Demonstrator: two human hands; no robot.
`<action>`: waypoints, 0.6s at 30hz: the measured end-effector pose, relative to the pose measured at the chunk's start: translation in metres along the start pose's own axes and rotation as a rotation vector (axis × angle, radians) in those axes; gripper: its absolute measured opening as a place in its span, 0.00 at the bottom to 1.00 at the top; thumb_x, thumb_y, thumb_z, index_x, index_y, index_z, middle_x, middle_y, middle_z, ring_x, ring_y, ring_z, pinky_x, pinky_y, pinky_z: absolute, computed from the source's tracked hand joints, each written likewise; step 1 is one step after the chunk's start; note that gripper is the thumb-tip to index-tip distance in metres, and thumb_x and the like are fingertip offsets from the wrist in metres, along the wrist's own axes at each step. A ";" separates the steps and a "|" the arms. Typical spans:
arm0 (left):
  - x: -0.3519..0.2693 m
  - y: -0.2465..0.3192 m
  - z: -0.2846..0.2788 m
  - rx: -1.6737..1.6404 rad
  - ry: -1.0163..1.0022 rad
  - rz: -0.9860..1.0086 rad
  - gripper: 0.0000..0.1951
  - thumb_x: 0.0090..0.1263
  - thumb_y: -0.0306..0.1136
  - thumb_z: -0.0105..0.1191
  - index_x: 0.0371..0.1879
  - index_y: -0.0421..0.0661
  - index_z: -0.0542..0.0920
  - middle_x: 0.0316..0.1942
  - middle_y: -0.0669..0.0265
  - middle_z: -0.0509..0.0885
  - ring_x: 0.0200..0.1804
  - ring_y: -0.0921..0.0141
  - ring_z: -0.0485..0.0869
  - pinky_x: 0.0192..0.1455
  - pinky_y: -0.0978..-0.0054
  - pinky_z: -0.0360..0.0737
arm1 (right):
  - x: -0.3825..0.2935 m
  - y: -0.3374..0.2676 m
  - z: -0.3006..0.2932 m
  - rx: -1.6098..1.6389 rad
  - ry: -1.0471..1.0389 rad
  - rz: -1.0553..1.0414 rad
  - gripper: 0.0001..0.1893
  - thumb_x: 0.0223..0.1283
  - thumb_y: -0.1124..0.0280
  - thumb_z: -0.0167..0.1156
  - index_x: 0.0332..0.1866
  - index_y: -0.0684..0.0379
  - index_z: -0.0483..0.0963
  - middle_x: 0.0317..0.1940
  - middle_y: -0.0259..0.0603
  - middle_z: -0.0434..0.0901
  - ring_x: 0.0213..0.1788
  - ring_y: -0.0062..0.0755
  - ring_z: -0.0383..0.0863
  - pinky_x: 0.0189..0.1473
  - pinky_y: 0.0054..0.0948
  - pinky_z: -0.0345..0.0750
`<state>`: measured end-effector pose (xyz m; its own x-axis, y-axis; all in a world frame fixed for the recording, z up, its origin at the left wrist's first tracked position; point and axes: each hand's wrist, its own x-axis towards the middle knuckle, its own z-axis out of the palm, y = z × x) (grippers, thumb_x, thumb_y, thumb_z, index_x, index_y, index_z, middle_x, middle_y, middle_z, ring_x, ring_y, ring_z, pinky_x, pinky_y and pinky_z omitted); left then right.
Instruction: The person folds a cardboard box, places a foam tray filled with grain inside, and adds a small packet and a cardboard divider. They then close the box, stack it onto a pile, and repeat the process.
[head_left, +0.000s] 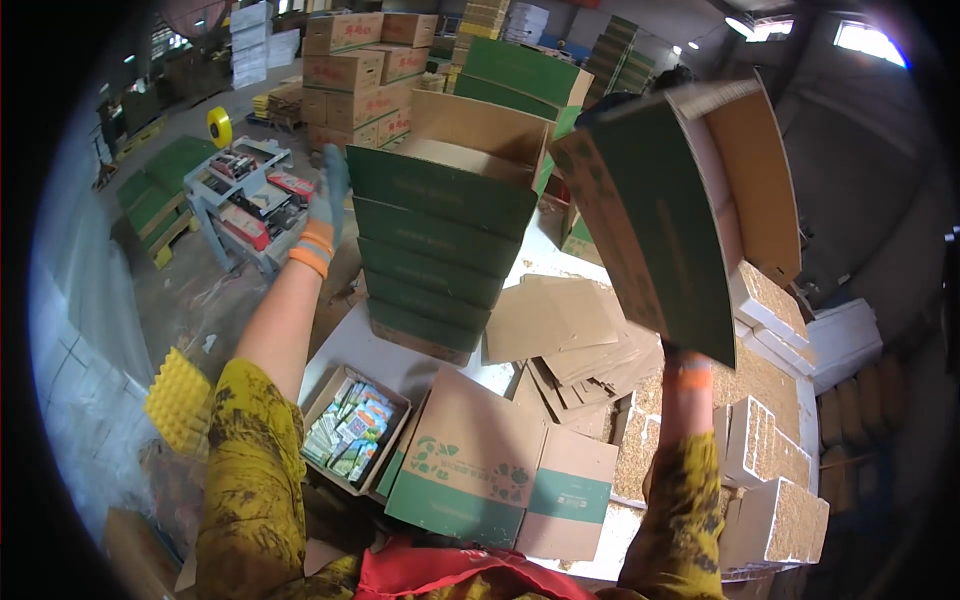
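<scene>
My left hand (330, 199), in a grey and orange glove, is raised with its fingers extended beside the left edge of a tall stack of nested green cardboard boxes (442, 247); whether it touches them is unclear. On the right, my right hand (686, 360) supports a tilted green and brown cardboard box (652, 217) from below; its fingers are hidden behind the box. Under it lie flat cardboard sheets (555, 322). A folded carton (469, 457) with green print rests close to my body, next to an open box (397, 435) filled with printed packets (352, 427).
Blocks with a grainy brown surface (765, 442) line the right of the white table (341, 352). A carton-sealing machine (255, 202) with yellow tape stands at the left. Stacked cartons (352, 75) rise behind. A person's dark hair shows behind the raised box.
</scene>
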<state>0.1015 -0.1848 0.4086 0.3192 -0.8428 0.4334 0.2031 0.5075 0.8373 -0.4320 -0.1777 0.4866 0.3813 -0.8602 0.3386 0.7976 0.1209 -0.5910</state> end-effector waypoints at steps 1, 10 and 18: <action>0.006 -0.007 -0.014 0.247 0.046 -0.036 0.28 0.85 0.47 0.34 0.74 0.41 0.62 0.73 0.61 0.67 0.72 0.70 0.67 0.75 0.73 0.60 | 0.028 0.009 0.006 -0.001 -0.003 0.001 0.41 0.73 0.39 0.41 0.74 0.69 0.60 0.75 0.52 0.61 0.75 0.44 0.63 0.79 0.37 0.54; 0.012 -0.063 0.002 0.348 0.345 0.224 0.24 0.83 0.40 0.39 0.69 0.36 0.68 0.67 0.54 0.75 0.68 0.62 0.73 0.71 0.70 0.66 | 0.188 0.120 0.061 -0.706 0.101 0.217 0.24 0.66 0.50 0.60 0.63 0.47 0.70 0.56 0.41 0.75 0.50 0.44 0.79 0.47 0.50 0.81; 0.017 -0.083 -0.004 0.526 0.572 0.467 0.22 0.82 0.37 0.41 0.66 0.35 0.70 0.63 0.50 0.78 0.64 0.58 0.76 0.69 0.67 0.68 | 0.225 0.175 0.017 -0.700 0.171 0.114 0.25 0.75 0.55 0.50 0.72 0.52 0.64 0.63 0.40 0.74 0.64 0.36 0.73 0.63 0.37 0.72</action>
<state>0.0935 -0.2406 0.3457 0.7025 -0.2823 0.6533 -0.4672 0.5095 0.7225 -0.1990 -0.3415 0.4718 0.3201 -0.9335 0.1617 0.2499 -0.0814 -0.9648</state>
